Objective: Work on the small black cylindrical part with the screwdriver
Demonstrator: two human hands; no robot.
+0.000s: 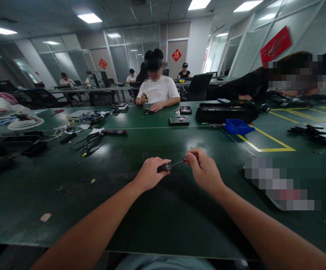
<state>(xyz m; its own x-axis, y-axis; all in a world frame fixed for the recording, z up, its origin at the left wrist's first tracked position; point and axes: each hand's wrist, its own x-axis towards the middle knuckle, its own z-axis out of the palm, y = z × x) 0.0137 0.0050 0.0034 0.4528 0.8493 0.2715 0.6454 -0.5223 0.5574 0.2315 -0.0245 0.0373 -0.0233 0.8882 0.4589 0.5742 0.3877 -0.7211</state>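
Note:
In the head view, my left hand is closed round a dark cylindrical part, whose round, metallic-looking end faces right. My right hand grips the reddish handle of a screwdriver. Its thin shaft points left, and the tip meets or lies very close to the open end of the cylinder; I cannot tell whether it touches. Both hands are just above the green table. My fingers hide most of the cylinder and part of the handle.
Black cables and a cylindrical tool lie to the left. Hard drives, a long black case and a blue tray stand farther back. A blurred-out flat object lies right. Across the table sits a person.

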